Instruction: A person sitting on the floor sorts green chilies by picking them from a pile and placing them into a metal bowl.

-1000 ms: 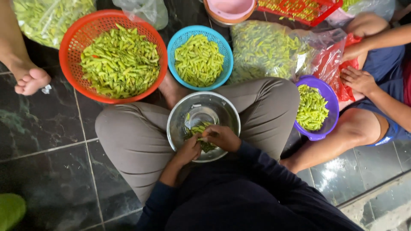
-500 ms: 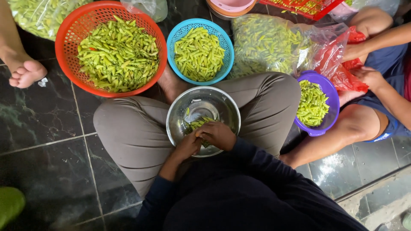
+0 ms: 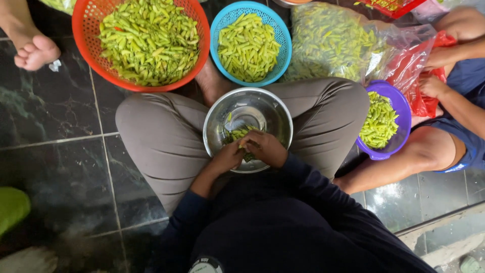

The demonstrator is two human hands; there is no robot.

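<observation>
I sit cross-legged on a dark tiled floor with a shiny steel bowl (image 3: 262, 108) in my lap. A few small green chillies (image 3: 235, 134) lie in it. Both hands are inside the bowl's near side. My left hand (image 3: 226, 158) and my right hand (image 3: 263, 147) meet over the chillies, fingers pinched together on a green chilli between them. The chilli itself is mostly hidden by the fingers.
An orange basket (image 3: 81, 30) and a blue basket (image 3: 220, 25) of green chillies stand ahead. A clear bag of chillies (image 3: 328, 43) lies to the right. Another person at right holds a red bag (image 3: 411, 76) beside a purple bowl (image 3: 399, 108). A bare foot (image 3: 34, 50) rests at left.
The view has shifted, so the baskets sit higher in frame. My hands stay together in the steel bowl with only small finger movement.
</observation>
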